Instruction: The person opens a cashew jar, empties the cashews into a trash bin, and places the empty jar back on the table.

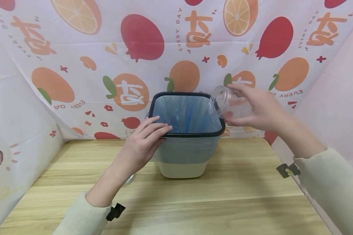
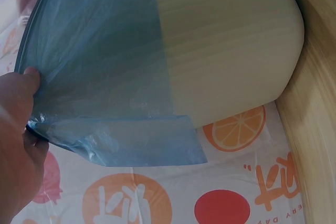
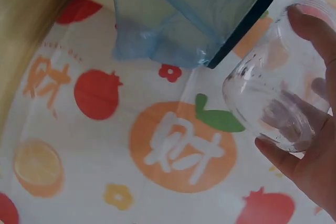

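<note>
A cream trash bin (image 1: 183, 170) with a blue plastic liner (image 1: 188, 151) and a black rim (image 1: 194, 134) stands upright on the table. My left hand (image 1: 144, 138) grips the rim at its near left corner, fingers over the top and thumb (image 2: 32, 80) against the outside. At the bin's right side, my right hand (image 1: 261, 107) holds a clear jar (image 1: 236, 106) tipped sideways. Its mouth overlaps the right rim in the head view and points left over the bin. Small dark specks cling inside the jar (image 3: 262, 82) in the right wrist view.
A small round, shiny-rimmed object (image 1: 130, 180) lies on the wooden table (image 1: 223, 205), partly hidden behind my left forearm. A fruit-printed white cloth (image 1: 153, 78) hangs close behind the bin, with more cloth along both sides.
</note>
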A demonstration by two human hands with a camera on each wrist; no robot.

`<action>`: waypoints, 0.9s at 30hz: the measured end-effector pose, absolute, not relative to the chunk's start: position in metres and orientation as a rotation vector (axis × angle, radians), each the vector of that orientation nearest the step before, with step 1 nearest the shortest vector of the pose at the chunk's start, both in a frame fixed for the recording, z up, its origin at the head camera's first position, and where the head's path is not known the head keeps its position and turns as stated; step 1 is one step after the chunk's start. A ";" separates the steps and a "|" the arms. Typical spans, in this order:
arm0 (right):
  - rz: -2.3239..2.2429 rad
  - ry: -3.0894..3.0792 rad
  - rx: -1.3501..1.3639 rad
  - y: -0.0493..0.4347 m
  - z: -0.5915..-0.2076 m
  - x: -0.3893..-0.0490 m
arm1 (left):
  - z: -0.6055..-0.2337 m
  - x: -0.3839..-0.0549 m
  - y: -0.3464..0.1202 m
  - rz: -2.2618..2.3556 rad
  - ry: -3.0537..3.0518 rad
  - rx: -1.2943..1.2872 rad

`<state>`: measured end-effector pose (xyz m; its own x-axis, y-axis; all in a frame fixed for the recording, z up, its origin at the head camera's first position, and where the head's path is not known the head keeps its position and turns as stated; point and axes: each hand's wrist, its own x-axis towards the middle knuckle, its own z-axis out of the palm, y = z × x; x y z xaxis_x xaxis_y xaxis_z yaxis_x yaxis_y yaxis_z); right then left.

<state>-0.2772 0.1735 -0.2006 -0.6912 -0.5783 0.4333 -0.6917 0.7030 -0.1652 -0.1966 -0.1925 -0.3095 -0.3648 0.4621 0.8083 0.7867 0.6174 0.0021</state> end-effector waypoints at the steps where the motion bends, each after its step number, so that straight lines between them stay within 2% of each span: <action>1: 0.550 -2.558 0.979 0.176 -0.205 -0.277 | -0.309 -0.197 -0.193 -0.505 -2.020 -0.981; 5: 0.945 -2.548 0.874 0.185 -0.223 -0.274 | -0.309 -0.197 -0.193 -0.501 -2.038 -0.978; 10: 1.232 -2.549 0.730 0.191 -0.237 -0.265 | -0.308 -0.197 -0.192 -0.498 -2.032 -0.979; 20: 1.783 -2.279 0.788 0.198 -0.266 -0.253 | -0.307 -0.198 -0.191 -0.496 -2.001 -0.994; 27: 2.006 -2.106 0.794 0.204 -0.289 -0.247 | -0.308 -0.198 -0.191 -0.494 -2.005 -0.987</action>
